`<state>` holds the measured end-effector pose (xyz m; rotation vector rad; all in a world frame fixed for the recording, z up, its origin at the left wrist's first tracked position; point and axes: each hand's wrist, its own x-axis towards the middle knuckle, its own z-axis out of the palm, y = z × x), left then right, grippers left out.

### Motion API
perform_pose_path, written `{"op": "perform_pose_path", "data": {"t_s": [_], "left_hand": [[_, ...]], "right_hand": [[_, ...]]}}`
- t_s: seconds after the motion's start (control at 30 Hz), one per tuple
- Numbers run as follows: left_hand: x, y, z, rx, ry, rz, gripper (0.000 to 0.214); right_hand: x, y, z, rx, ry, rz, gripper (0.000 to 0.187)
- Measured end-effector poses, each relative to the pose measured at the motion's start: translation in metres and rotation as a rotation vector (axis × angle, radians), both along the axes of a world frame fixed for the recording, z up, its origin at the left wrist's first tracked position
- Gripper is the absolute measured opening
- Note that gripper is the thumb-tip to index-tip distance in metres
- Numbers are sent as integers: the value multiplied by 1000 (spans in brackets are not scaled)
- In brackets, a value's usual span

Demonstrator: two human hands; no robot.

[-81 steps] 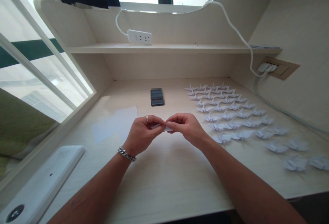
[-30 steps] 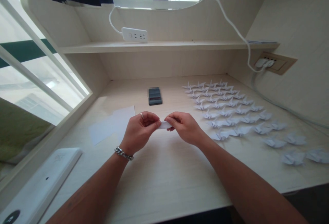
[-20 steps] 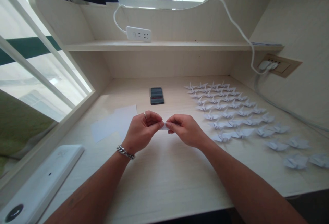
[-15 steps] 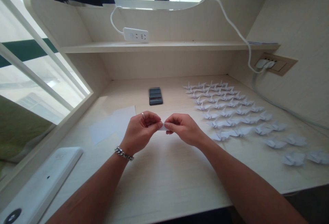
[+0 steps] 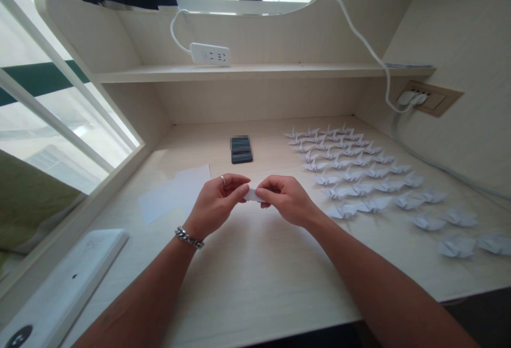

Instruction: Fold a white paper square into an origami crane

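A small folded piece of white paper [image 5: 252, 195] is held between my two hands above the middle of the desk. My left hand [image 5: 217, 197], with a ring and a chain bracelet, pinches its left end between thumb and fingers. At its right end, my right hand [image 5: 281, 197] grips it with the thumb on top. My fingers cover most of the paper, so its full shape is hidden. Several white paper cranes [image 5: 351, 164] stand in rows to the right. Flat white paper sheets [image 5: 165, 199] lie left of my left hand.
Behind my hands lies a dark phone [image 5: 241, 149]. A long white device [image 5: 67, 279] rests at the desk's left edge. On the shelf [image 5: 259, 71] stands a white power strip [image 5: 210, 54]. A white cable [image 5: 365, 42] runs down to the wall socket [image 5: 433, 99].
The thumb of my left hand has shifted slightly left, and more of the folded paper shows between my hands. My right hand has hardly moved.
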<state>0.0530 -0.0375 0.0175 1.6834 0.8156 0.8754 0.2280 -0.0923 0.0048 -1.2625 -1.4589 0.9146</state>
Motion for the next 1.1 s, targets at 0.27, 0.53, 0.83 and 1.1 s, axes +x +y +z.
{"op": "perform_pose_path", "data": {"t_s": [0.27, 0.53, 0.83, 1.1], "left_hand": [[1, -5, -1, 216, 246, -5, 21], [1, -5, 1, 313, 377, 3, 19], [0, -3, 3, 200, 272, 7, 16], [-3, 0, 6, 168, 241, 62, 20]], "right_hand": [[-2, -1, -3, 62, -151, -31, 15], [-1, -4, 3, 123, -315, -44, 14], [10, -1, 2, 81, -277, 5, 16], [13, 0, 3, 71, -231, -37, 13]]}}
